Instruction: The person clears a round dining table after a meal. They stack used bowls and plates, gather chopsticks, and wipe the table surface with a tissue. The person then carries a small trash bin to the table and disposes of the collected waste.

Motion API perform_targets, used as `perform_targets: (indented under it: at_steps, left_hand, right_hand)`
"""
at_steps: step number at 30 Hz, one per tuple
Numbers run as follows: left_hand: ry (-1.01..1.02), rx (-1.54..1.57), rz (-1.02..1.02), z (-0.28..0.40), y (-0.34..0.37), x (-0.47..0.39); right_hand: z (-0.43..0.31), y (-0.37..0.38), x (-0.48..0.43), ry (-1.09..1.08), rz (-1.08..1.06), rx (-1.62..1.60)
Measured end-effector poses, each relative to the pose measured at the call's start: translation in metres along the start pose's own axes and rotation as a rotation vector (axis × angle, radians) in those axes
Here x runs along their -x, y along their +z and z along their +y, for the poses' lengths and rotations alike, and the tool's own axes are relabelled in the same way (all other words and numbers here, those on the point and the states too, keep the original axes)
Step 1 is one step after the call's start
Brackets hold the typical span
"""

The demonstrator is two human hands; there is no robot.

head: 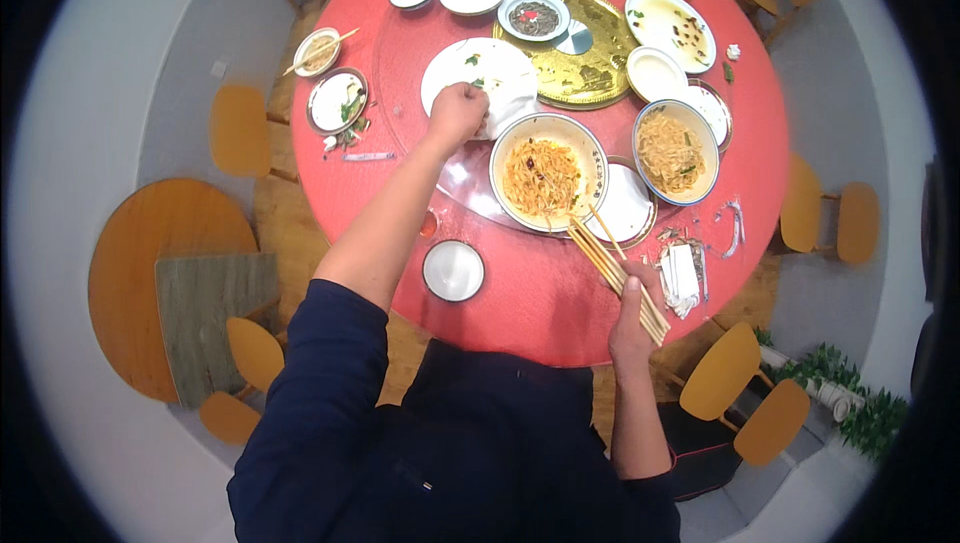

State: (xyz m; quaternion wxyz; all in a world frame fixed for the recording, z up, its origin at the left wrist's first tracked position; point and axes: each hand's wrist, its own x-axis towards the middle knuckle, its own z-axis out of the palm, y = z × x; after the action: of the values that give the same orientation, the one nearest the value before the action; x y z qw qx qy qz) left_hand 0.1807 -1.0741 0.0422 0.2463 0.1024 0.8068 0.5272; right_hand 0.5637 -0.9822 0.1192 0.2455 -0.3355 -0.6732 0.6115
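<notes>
My left hand (459, 113) is at the lower edge of a white plate (450, 62) with green scraps, its fingers closed by a crumpled white napkin (510, 111); whether they grip it I cannot tell. In my right hand (636, 310) is a bundle of several wooden chopsticks (611, 265), their tips at the rim of a large bowl of noodles (544, 175). One chopstick lies at a different angle from the bundle. Right of that bowl stands a second noodle bowl (675, 153). A white plate (622, 201) lies partly under the first bowl's right side.
The round table has a red cover (517, 303) and a glass turntable with a golden tray (577, 77). Around are an empty bowl (453, 270), a small cup of red liquid (428, 224), an oval plate with sauce (671, 29) and folded napkins (680, 276). Chairs surround the table.
</notes>
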Motion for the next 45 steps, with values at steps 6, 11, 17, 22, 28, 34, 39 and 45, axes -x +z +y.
perform_targets:
  at_steps: [6,11,17,22,28,34,39,45]
  left_hand:
    - [-0.019,0.142,-0.391,0.079,0.014,-0.012]
    - [0.408,-0.076,-0.269,0.043,-0.048,0.033]
    - [-0.144,-0.115,-0.014,-0.083,-0.127,0.169]
    - [0.420,-0.603,0.190,-0.132,-0.085,0.207]
    - [0.195,-0.408,0.200,-0.126,-0.074,0.182]
    - [0.347,-0.465,0.235,-0.084,-0.058,0.119]
    - [0.310,-0.426,0.165,-0.070,-0.038,0.090]
    - [0.457,-0.470,0.306,-0.130,-0.061,0.133]
  right_hand:
    - [-0.016,0.038,0.027,-0.056,0.112,0.133]
    - [-0.018,0.046,0.044,0.007,0.110,-0.151]
    - [-0.006,0.042,0.055,0.093,0.143,-0.242]
    - [-0.002,0.039,0.057,0.095,0.065,-0.291]
    - [-0.008,0.029,0.057,0.088,0.075,-0.289]
    - [-0.010,0.012,0.064,0.116,0.064,-0.239]
    - [-0.011,0.006,0.069,0.058,0.091,-0.278]
    - [0.004,0.000,0.079,0.101,0.103,-0.331]
